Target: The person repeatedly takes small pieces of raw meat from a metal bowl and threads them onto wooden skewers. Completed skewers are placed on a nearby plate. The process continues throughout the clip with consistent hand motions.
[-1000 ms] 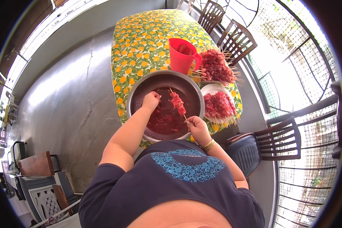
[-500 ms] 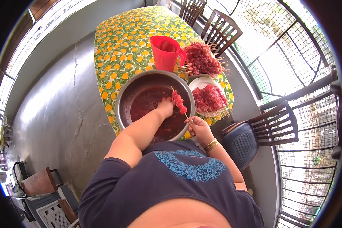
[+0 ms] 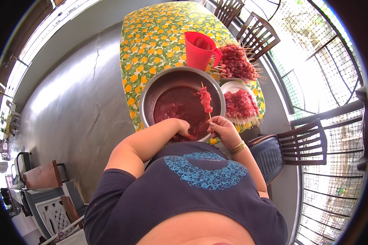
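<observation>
My right hand (image 3: 223,128) pinches the bare lower end of a bamboo skewer threaded with raw red meat (image 3: 205,100). It holds the skewer nearly upright over the right side of a wide metal basin (image 3: 148,85). Dark red liquid with bits of meat (image 3: 171,108) fills the basin's bottom. My left hand (image 3: 184,127) reaches down into the near part of the basin, its fingers hidden in the liquid and meat. Right of the basin, a white plate (image 3: 232,86) carries several loaded meat skewers (image 3: 242,104).
A larger pile of meat skewers (image 3: 236,62) lies farther back on the right. Behind the basin stands a red plastic pitcher (image 3: 198,53). A lemon-patterned cloth (image 3: 151,36) covers the table. Wooden chairs, one with a dark seat (image 3: 265,155), stand along the right.
My left hand has moved from the basin's middle toward its near edge and dipped lower. The right hand keeps its hold on the skewer. The whole view has shifted, moving the table rightward.
</observation>
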The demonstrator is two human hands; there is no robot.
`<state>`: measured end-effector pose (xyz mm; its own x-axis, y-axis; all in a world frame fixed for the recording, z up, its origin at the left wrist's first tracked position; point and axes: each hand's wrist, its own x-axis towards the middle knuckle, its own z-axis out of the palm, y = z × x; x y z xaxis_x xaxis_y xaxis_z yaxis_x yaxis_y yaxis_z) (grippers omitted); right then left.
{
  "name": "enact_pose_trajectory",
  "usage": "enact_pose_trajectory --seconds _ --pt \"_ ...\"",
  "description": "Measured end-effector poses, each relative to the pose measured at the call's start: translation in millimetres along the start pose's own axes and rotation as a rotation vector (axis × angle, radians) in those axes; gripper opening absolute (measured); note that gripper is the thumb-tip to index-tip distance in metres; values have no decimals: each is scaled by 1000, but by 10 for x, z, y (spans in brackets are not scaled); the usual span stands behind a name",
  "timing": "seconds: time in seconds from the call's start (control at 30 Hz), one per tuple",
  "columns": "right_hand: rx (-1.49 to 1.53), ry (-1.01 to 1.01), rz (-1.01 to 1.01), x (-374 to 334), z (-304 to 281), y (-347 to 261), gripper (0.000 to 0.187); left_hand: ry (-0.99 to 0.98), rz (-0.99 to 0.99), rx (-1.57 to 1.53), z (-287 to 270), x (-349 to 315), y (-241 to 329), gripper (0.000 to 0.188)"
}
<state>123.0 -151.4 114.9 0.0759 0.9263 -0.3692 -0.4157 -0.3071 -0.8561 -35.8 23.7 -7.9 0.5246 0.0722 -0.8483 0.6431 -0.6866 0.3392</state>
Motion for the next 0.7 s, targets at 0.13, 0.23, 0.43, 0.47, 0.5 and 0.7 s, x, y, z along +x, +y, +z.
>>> enact_pose_trajectory --seconds 0.13,0.23,0.43,0.47,0.5,0.7 --pt "-28 10 -5 55 26 73 13 183 78 65 21 -119 108 47" --pt "-56 15 -12 75 3 96 13 407 38 97 68 -127 232 43" --pt "-88 19 -37 26 -16 108 13 396 73 -11 -21 -184 230 41" --pt "-89 19 -32 7 -25 111 13 448 74 -17 -50 -223 180 40" --pt "-100 27 -41 -6 -34 116 13 484 66 -32 -69 -258 131 40" --pt "-143 78 -17 -83 -112 188 12 668 311 -568 -349 -236 -420 16"
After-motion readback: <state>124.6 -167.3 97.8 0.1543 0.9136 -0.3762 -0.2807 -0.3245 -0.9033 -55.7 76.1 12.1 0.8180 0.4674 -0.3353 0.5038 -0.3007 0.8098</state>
